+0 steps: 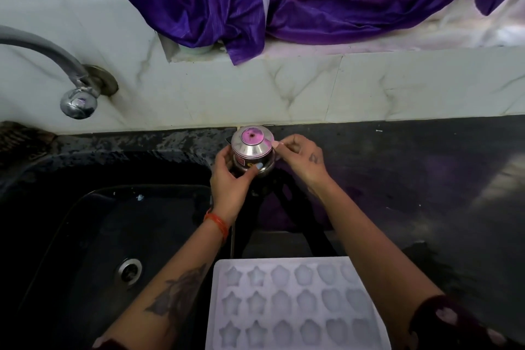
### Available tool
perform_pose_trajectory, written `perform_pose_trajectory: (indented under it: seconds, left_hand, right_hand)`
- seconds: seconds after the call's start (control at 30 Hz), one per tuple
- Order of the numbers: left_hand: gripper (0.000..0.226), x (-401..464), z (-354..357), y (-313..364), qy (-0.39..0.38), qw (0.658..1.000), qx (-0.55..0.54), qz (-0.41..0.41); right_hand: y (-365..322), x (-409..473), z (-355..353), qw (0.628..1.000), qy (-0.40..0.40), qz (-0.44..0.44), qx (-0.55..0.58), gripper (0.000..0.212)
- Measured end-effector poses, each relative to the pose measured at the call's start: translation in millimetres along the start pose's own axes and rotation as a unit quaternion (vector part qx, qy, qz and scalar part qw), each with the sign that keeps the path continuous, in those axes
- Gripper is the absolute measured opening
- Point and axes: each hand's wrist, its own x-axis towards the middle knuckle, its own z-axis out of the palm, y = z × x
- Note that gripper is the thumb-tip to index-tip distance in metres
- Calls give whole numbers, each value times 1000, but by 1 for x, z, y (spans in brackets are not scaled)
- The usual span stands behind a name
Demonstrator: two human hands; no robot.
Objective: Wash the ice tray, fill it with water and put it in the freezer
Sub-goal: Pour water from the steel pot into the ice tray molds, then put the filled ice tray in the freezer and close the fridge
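Left hand [228,176] wrapped round the belly of a small steel lidded pot [252,150], thumb curled across its front. Right hand [301,159] brought in from the other side, fingertips pinching at the rim of the pot's lid [251,139]; whether lifting or merely steadying, impossible to tell. Pot stood at the back edge of the dark stone surface [412,179], hard against the marble-tiled wall [199,88], just beside the back right corner of the sink [113,236].

Ice tray [295,304] lay at the front edge of the surface, between the two forearms, just right of the sink's rim, touched by neither hand. Moulds shaped as stars and rounded forms, facing up; wet or dry, not to be told.

Sink black, drain [129,267] near its middle. Tap [76,94] fixed to the wall above the sink's back left, spout swung off to the left, no water seen running. Purple cloth [284,8] draped over the ledge above.

Judged as early in the task: tray not under the tap and showing no fill. Step in hand probably opening the pot, perhaps for soap or water, though contents hidden. Next move likely called for freeing the lid while the left hand held the body steady, then carrying the tray over the sink.
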Motion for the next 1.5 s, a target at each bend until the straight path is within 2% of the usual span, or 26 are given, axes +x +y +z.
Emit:
perform_pose_trajectory:
  seconds: [0.2,0.3,0.37,0.5,0.67,0.97,1.1,1.3,1.5]
  left_hand:
    - [64,-41,-13,11,-10,999,18,28]
    - [63,-71,-20,16,-23,998,34,51]
    - [70,-94,-27,17,-36,996,51,60]
    - [77,-136,-43,11,-47,987,126,92]
    - [71,-175,-62,-4,-30,973,203,103]
    - [58,-201,-92,-29,-11,958,287,-6]
    - [48,-202,-100,-30,-46,956,286,-50]
    - [34,-198,-108,-26,-79,953,287,-50]
    - [33,-195,-119,-22,-82,959,264,-55]
  right_hand:
    - [-4,-44,-18,996,16,-30,-88,42]
    - [-6,-82,-29,987,22,-75,-141,46]
    - [-5,-109,-36,976,32,-109,-188,46]
    - [10,-159,-53,957,35,-120,-263,47]
    - [37,-208,-69,938,29,-77,-337,53]
    - [56,-247,-81,919,34,24,-391,53]
    - [52,-250,-82,926,27,55,-373,53]
    - [44,-247,-77,930,49,91,-352,54]
    - [39,-241,-69,931,65,138,-332,52]
